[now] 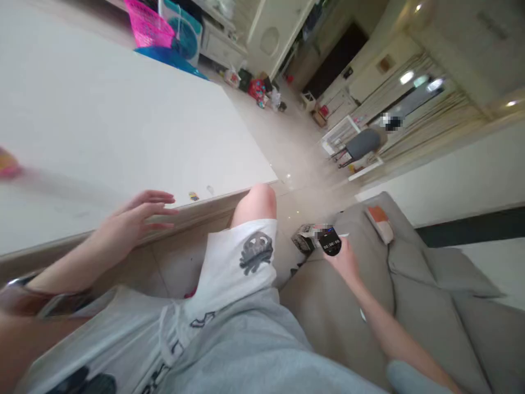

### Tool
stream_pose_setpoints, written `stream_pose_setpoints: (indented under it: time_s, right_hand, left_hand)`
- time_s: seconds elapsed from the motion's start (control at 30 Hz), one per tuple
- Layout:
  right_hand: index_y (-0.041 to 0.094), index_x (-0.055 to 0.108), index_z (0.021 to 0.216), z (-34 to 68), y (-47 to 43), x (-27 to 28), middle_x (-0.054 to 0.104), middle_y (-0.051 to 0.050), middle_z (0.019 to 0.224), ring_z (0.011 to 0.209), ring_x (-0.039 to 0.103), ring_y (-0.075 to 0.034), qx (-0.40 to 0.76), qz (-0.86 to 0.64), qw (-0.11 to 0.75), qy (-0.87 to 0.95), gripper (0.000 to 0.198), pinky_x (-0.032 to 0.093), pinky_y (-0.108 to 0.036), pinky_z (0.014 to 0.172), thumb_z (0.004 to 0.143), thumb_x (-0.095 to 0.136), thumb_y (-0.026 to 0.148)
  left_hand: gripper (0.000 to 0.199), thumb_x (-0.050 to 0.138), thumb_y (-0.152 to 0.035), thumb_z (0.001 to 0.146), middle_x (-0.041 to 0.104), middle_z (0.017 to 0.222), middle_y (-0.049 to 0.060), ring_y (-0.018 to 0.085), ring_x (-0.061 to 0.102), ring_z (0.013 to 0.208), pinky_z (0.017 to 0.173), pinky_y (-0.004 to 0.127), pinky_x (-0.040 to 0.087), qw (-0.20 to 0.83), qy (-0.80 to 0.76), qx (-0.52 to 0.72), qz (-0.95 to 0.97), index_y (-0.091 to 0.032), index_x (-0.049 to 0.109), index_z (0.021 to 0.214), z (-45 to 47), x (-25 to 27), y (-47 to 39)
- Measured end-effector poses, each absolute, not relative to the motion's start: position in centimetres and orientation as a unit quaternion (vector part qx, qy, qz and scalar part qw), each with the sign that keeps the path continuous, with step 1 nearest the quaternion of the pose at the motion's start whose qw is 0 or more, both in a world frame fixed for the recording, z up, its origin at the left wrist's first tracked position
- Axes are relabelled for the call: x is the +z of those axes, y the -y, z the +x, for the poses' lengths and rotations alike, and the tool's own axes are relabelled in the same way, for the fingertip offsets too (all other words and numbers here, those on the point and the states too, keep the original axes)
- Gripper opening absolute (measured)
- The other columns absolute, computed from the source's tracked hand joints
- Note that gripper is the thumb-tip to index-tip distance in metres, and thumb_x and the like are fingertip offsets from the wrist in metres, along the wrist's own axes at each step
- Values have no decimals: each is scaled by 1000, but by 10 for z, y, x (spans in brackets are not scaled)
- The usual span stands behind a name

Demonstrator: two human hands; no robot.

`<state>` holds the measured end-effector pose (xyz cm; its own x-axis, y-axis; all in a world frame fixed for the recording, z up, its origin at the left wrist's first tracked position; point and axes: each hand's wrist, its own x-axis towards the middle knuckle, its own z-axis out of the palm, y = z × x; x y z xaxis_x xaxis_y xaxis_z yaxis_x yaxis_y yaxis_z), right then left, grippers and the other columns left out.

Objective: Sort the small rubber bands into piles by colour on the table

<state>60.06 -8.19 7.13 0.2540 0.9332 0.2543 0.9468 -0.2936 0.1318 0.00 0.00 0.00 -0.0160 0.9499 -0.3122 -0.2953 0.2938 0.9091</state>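
Observation:
My left hand [143, 213] hovers near the edge of the white table [164, 131], its fingers stretched out and apart with nothing in them. Something dark circles the left wrist. Over the grey sofa [336, 306], my right hand [346, 260] is closed around what looks like a phone [330, 243], its dark screen reading 00:00:00. Part of that device is blurred out. Just beyond it stands a printed box [303, 238]. Between my hands are my bare knee and white shorts [241, 257] with a dark print.
A small colourful piece [193, 196] lies by the table's near edge, and a blurred pink-and-yellow object [8, 164] at far left. A pink basket [150, 27] and a fan [182, 33] stand beyond. Bags [258, 90] sit on the floor. Another person [365, 143] is farther back.

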Motion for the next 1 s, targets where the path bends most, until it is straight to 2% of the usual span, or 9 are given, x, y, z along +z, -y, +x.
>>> stream_pose_setpoints:
  time_s: [0.2,0.5,1.0]
  right_hand:
    - [23,47,140,635,107,72,65,-14,129,108,67,-34,-148,-828,17,540,79,51,-41,82,72,76,52]
    - [24,50,136,648,106,62,66,-13,127,103,67,-32,-150,-839,22,523,79,51,-40,80,69,77,57]
    - [22,54,127,652,90,54,70,-15,121,106,67,-33,-119,-811,150,553,79,51,-42,89,61,82,56]
  left_hand:
    - [38,78,-40,64,70,118,3,20,69,99,66,20,58,611,-523,504,315,-22,72,98,-3,-3,1]
    - [26,75,-33,68,73,114,1,21,70,100,69,23,59,579,-536,523,322,-22,74,91,-6,-8,-3]
    - [23,71,-33,69,73,113,1,21,70,102,71,24,60,565,-547,528,322,-22,73,89,-8,-6,-1]
